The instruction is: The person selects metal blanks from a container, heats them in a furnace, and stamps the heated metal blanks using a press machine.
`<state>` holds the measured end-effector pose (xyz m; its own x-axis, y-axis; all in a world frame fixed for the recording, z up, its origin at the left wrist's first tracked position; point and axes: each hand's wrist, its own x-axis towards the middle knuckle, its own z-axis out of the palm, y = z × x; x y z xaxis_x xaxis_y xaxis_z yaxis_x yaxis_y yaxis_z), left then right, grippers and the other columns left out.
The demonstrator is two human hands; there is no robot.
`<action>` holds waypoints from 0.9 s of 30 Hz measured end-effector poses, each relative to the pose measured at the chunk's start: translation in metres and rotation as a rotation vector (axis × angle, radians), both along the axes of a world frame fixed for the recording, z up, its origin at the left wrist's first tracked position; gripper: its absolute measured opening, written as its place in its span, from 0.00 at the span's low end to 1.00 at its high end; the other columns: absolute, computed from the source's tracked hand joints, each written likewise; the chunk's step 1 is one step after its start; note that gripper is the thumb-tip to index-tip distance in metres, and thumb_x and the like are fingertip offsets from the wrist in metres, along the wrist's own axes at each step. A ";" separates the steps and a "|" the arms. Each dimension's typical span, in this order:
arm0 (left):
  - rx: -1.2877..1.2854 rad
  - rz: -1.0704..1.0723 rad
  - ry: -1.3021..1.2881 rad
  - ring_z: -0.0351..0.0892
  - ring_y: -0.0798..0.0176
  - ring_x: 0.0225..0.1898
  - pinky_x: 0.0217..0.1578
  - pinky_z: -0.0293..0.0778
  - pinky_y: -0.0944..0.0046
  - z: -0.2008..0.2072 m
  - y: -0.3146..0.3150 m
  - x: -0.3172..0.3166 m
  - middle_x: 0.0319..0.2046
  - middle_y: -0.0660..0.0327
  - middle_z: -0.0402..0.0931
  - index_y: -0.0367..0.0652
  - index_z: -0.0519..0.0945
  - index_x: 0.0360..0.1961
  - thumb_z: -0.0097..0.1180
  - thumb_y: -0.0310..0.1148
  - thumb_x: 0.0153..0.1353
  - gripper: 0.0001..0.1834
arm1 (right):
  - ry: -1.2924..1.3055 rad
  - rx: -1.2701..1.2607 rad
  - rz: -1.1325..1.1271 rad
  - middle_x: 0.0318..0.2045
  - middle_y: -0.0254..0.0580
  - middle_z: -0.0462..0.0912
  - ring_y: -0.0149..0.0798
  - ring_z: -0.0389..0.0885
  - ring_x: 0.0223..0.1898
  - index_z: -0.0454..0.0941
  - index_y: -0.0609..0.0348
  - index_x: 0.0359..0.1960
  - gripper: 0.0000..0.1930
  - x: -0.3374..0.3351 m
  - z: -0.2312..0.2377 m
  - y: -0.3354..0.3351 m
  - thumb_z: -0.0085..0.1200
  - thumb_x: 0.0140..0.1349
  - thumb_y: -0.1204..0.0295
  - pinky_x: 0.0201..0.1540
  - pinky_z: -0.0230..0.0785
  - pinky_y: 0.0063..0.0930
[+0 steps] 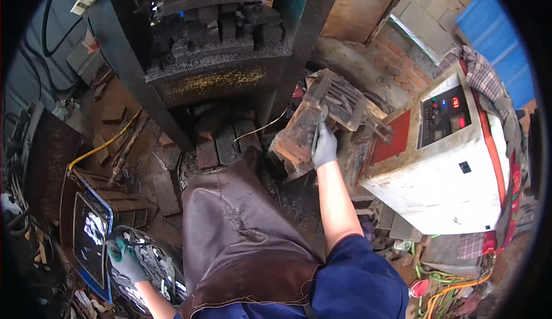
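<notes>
Brown apron (pixel 230 227) cloth spreads across the near middle, with a dark blue sleeve (pixel 362 279) at its right. Beyond it, on the far side, stands a heavy dark metal frame (pixel 224 92), its crossbeam flecked with yellow. At the right is a white cabinet (pixel 437 187) with a lit control panel on its sloping top. Between frame and cabinet sits a stack of worn brick blocks (pixel 299 132). At the near left, a dark glossy panel (pixel 86 233) with a blue rim stands just beside a heap of loose grey metal pieces (pixel 158 267). The left hand (pixel 127 261), gloved in grey and green, is over the heap's left edge; whether its fingers grasp a piece, I cannot tell. The right hand (pixel 326 143), gloved in grey, is at the blocks' near right side, its fingers bent; their hold is also unclear.
</notes>
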<state>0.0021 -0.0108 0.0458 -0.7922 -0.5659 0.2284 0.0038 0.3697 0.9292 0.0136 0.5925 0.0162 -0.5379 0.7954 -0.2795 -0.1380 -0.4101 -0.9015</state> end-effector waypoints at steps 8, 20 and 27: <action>-0.025 -0.249 0.022 0.54 0.76 0.25 0.25 0.54 0.75 0.028 0.079 -0.024 0.22 0.74 0.58 0.43 0.63 0.21 0.59 0.28 0.61 0.16 | 0.125 -0.312 0.241 0.34 0.42 0.80 0.38 0.81 0.32 0.73 0.58 0.45 0.13 0.013 0.009 -0.021 0.45 0.66 0.63 0.33 0.75 0.30; -0.005 -0.552 0.063 0.55 0.78 0.24 0.24 0.54 0.76 0.061 0.150 -0.043 0.21 0.74 0.59 0.44 0.66 0.22 0.59 0.25 0.59 0.14 | 0.127 -0.216 0.124 0.26 0.36 0.80 0.31 0.77 0.22 0.77 0.58 0.38 0.10 -0.008 0.000 0.010 0.51 0.64 0.65 0.22 0.68 0.22; 0.147 -0.659 -0.023 0.61 0.80 0.25 0.23 0.58 0.79 0.078 0.179 -0.042 0.23 0.73 0.67 0.41 0.74 0.28 0.58 0.21 0.58 0.06 | 0.118 -0.175 0.059 0.24 0.33 0.79 0.30 0.75 0.21 0.77 0.59 0.35 0.14 0.000 0.031 -0.013 0.47 0.67 0.60 0.23 0.68 0.23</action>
<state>-0.0395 0.1687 0.1237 -0.9862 0.0129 0.1653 0.1651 0.1663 0.9722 0.0133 0.5794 0.0475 -0.6192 0.7064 -0.3430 -0.2098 -0.5698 -0.7946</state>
